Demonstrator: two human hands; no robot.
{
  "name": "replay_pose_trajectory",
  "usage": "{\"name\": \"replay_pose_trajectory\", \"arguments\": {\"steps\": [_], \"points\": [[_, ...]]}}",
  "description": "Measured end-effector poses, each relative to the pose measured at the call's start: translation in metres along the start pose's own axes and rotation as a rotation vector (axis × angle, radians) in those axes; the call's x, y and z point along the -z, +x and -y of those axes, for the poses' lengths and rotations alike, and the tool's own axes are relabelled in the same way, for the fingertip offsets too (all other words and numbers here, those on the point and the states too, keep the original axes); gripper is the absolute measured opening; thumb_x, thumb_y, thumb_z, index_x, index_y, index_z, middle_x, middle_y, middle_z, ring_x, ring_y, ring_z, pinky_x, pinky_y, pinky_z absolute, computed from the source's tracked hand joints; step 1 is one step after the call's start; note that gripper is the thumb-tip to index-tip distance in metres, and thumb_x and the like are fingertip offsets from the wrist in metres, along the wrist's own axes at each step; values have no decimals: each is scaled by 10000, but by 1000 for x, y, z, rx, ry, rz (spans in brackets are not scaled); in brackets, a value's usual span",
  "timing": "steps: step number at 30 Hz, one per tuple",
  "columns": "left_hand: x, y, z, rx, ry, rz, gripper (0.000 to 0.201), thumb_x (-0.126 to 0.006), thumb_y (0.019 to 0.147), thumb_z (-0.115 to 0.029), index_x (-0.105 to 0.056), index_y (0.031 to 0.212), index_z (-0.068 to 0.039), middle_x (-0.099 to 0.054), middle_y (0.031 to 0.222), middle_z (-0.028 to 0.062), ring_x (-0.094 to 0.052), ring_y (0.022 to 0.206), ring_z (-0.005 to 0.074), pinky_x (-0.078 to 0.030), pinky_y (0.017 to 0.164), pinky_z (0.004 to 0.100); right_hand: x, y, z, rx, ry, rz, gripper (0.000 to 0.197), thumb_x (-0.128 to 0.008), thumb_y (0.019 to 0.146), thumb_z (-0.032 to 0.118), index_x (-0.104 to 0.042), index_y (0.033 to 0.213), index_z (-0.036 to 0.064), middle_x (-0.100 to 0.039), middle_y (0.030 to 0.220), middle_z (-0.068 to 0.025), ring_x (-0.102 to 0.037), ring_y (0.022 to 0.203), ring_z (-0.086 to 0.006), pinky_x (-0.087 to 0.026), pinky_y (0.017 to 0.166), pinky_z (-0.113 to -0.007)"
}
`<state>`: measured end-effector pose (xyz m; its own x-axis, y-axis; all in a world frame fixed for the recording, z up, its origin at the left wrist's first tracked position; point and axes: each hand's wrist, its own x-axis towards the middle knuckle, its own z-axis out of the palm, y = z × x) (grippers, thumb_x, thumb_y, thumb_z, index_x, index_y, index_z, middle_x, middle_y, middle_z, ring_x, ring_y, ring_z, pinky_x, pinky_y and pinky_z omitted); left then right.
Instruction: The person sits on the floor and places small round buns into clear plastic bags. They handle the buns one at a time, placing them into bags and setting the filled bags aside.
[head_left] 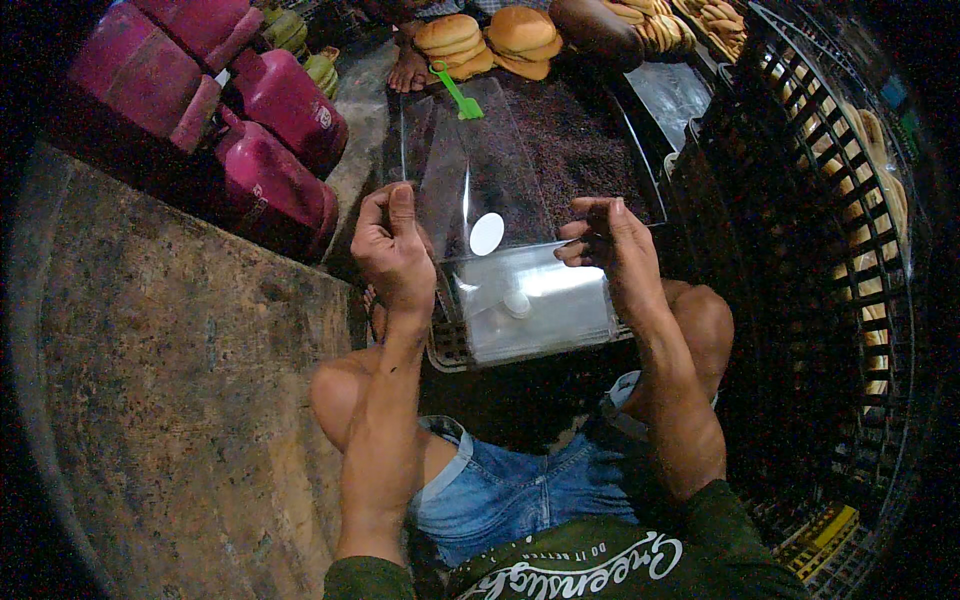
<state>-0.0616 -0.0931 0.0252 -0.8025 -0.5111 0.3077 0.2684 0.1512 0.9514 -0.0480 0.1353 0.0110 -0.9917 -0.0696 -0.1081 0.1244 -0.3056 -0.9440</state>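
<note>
I sit on the floor and hold a clear plastic bag (470,180) up in front of me. My left hand (395,250) pinches its left edge, and my right hand (610,250) grips its right edge. A round white sticker (487,233) shows on the bag. Below the bag lies a stack of more clear bags (540,310) on a small crate between my knees. Beyond the bag is a tray of dark sprinkles (580,140) with a green plastic scoop (458,93) lying at its near left edge.
Several pink gas canisters (270,150) lie at the upper left. Round buns (490,40) are piled at the top, next to another person's foot (410,70). A tall black crate (800,250) with bread stands at the right. A worn stone floor (180,380) spreads to the left.
</note>
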Motion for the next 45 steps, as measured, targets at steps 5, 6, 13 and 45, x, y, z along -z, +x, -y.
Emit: {"name": "replay_pose_trajectory", "arguments": {"steps": [5, 6, 13, 45], "points": [[1, -2, 1, -32, -6, 78, 215, -628, 961, -233, -658, 1017, -27, -479, 609, -71, -365, 473, 16, -253, 420, 220, -1, -2, -3, -31, 1, 134, 432, -478, 1009, 374, -550, 1190, -11, -649, 956, -117, -649, 771, -174, -538, 672, -298], [2, -3, 2, -50, 43, 86, 210, -627, 961, -225, -661, 1035, -31, -480, 617, -72, -362, 476, 16, -251, 422, 219, -3, -4, -2, -21, -29, 175, 403, -513, 999, 348, -558, 1180, -10, -652, 968, -117, -648, 771, -171, -538, 674, -297], [-1, -6, -5, 87, -122, 290, 198, -648, 940, -213, -674, 1009, -29, -606, 704, 3, -549, 587, 61, -455, 518, 211, 2, -3, -2, 188, -243, 90, 187, -600, 953, 182, -585, 1010, 4, -668, 858, -70, -647, 754, -137, -509, 638, -269], [19, -17, 26, 109, 856, 1011, 661, -588, 882, -553, -521, 1268, -21, -654, 1053, 245, -644, 970, 377, -495, 855, 451, 37, 10, -1, 438, -218, -468, 156, -639, 920, 171, -647, 954, 19, -640, 891, -23, -548, 841, -101, -443, 769, -255]]}}
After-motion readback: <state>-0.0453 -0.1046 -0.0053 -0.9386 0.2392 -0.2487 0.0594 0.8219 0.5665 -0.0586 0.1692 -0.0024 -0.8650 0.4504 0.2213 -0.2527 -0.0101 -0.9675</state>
